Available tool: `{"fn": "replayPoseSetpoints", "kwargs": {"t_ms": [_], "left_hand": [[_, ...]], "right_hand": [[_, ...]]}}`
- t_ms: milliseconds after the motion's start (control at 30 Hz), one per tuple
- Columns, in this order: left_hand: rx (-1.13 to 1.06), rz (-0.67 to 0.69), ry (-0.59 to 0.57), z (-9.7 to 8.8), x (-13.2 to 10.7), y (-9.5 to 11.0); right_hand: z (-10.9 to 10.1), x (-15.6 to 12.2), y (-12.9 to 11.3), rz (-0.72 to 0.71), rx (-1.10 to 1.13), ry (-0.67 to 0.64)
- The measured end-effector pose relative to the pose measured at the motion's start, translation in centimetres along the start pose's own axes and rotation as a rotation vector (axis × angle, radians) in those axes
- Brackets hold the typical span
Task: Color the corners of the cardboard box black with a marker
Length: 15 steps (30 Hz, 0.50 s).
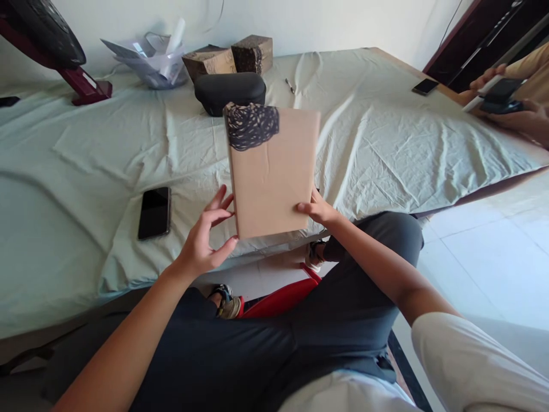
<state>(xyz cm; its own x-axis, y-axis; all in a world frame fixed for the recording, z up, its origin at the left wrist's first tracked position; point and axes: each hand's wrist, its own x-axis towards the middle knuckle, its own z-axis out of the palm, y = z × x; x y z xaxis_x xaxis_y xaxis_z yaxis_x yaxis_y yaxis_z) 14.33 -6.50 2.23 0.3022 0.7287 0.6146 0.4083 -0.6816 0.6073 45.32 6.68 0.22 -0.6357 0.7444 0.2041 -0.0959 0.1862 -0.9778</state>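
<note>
A brown cardboard box (274, 177) is held tilted up at the table's front edge, with black scribbled marking over its upper left corner. My right hand (317, 209) grips its lower right side, thumb on the front face and the other fingers hidden behind. At the lower left edge is my left hand (206, 234), its fingers spread apart and the tips at or just touching the cardboard. How deep the box is, I cannot tell. A black phone (155, 213) lies on the cloth left of my left hand.
Behind the box stand a black hard case (229, 91), two patterned boxes (253, 52) and a clear plastic basket (160, 71). A dark red stand (88, 86) is at the far left. A pen (290, 86) and another phone (425, 87) lie farther back. At right, another person's hands (532, 117) hold a dark device.
</note>
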Motion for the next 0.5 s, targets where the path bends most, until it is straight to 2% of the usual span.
{"fn": "replayPoseSetpoints", "kwargs": {"t_ms": [100, 233, 367, 500], "left_hand": [[-0.249, -0.193, 0.075, 0.4, -0.3, -1.7], [-0.488, -0.368, -0.006, 0.2, -0.1, -3.0], [-0.590, -0.444, -0.063, -0.5, 0.2, -2.1], [-0.558, -0.603, -0.012, -1.5, -0.4, -0.9]], "right_hand": [[-0.9, 0.8, 0.6, -0.167, -0.302, 0.057], [-2.8, 1.6, 2.3, -0.304, -0.658, -0.017], [-3.5, 1.7, 3.6, -0.350, -0.761, -0.041], [-3.0, 1.5, 3.2, -0.375, -0.798, -0.044]]}}
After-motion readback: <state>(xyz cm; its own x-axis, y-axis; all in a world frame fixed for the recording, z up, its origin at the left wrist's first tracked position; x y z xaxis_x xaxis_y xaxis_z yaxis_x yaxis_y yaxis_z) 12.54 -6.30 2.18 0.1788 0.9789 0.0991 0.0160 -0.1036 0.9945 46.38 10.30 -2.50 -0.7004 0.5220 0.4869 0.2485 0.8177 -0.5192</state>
